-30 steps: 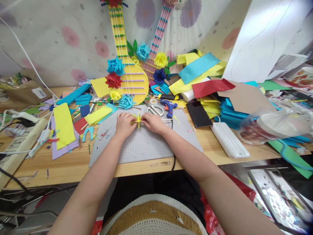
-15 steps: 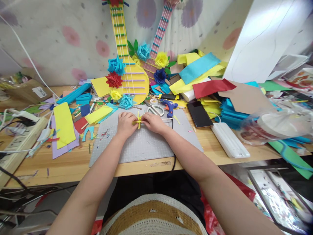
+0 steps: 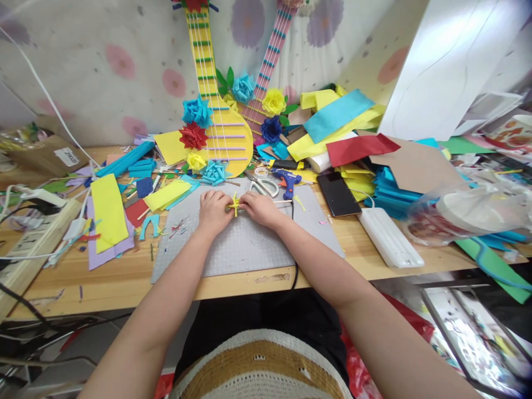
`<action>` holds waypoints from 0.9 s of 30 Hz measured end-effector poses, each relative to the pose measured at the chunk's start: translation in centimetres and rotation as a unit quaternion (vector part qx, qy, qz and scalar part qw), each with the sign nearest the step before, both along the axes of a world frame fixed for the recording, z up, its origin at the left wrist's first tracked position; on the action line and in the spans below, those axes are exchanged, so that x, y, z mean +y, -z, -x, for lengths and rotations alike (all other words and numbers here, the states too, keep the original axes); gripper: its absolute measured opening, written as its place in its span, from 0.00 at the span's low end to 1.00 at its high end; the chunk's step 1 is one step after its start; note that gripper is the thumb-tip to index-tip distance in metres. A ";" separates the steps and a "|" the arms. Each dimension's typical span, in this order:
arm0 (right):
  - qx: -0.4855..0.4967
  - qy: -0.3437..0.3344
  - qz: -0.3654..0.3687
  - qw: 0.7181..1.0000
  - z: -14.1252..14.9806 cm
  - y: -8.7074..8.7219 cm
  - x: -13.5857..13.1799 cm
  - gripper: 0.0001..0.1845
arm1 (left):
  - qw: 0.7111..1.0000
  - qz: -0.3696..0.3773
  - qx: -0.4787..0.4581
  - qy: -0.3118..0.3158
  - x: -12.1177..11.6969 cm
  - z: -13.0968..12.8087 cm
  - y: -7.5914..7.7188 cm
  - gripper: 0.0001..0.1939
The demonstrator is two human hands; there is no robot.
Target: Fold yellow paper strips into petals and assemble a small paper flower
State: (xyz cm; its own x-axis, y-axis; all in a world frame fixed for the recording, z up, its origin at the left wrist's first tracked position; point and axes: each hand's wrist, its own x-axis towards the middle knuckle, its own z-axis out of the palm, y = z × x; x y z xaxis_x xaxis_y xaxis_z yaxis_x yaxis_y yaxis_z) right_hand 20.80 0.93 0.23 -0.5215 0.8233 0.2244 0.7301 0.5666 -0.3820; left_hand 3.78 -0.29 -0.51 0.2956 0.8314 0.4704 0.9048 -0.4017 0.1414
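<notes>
Both my hands meet over a grey cutting mat [image 3: 245, 249] at the middle of the wooden table. My left hand [image 3: 213, 211] and my right hand [image 3: 260, 209] are closed, pinching a small yellow folded paper piece [image 3: 235, 205] between their fingertips. The piece has thin points sticking out up and down. Scissors [image 3: 262, 185] and a blue glue gun [image 3: 288, 182] lie just beyond my right hand.
A yellow paper guitar [image 3: 220, 122] with paper flowers leans against the wall behind. Coloured paper sheets are piled at the back right [image 3: 336, 119] and scattered at left [image 3: 108, 210]. A black phone [image 3: 338, 194], a white power strip [image 3: 388, 237] and a plastic bag [image 3: 469, 208] lie at right.
The hands stay together on the yellow piece. They have turned it slightly, and its points look shorter and more bunched than a second ago.
</notes>
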 end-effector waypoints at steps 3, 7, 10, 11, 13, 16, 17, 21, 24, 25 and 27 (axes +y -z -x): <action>0.001 0.001 -0.001 1.000 0.0 0.1 0.1 0.11 | 1.000 0.008 -0.023 -0.001 -0.1 0.2 -0.2 0.04; 0.001 0.003 -0.004 1.000 0.0 0.2 0.1 0.11 | 0.999 0.016 -0.038 0.005 -0.1 0.3 -0.5 0.02; 0.002 0.002 -0.001 1.000 0.0 0.1 0.1 0.11 | 0.999 0.019 -0.039 0.009 -0.1 0.4 -0.6 0.00; 0.004 -0.001 0.001 1.000 0.0 0.1 0.0 0.10 | 0.999 0.019 -0.039 0.010 -0.1 0.5 -0.5 0.01; 0.009 -0.006 0.007 1.000 0.0 0.0 0.0 0.09 | 0.999 0.017 -0.038 0.015 0.0 0.6 -0.5 0.02; 0.013 -0.005 0.008 1.000 0.0 0.2 0.0 0.08 | 0.999 0.007 -0.035 0.021 0.0 0.6 -0.5 0.03; 0.015 -0.003 0.004 1.000 0.0 0.3 0.0 0.08 | 0.999 0.003 -0.033 0.021 0.0 0.7 -0.5 0.03; 0.015 0.001 -0.007 1.000 0.0 0.6 0.2 0.07 | 1.000 -0.009 -0.019 0.012 -0.1 0.6 -0.6 0.03; 0.011 0.005 -0.004 1.000 0.1 0.5 0.2 0.07 | 1.000 -0.008 -0.014 0.007 -0.1 0.5 -0.6 0.03; 0.010 0.007 -0.002 1.000 0.1 0.5 0.2 0.08 | 1.000 -0.006 -0.014 0.003 -0.1 0.5 -0.5 0.03; 0.006 0.009 0.004 1.000 0.2 0.3 0.1 0.08 | 1.000 -0.002 -0.014 -0.010 -0.2 0.4 -0.4 0.04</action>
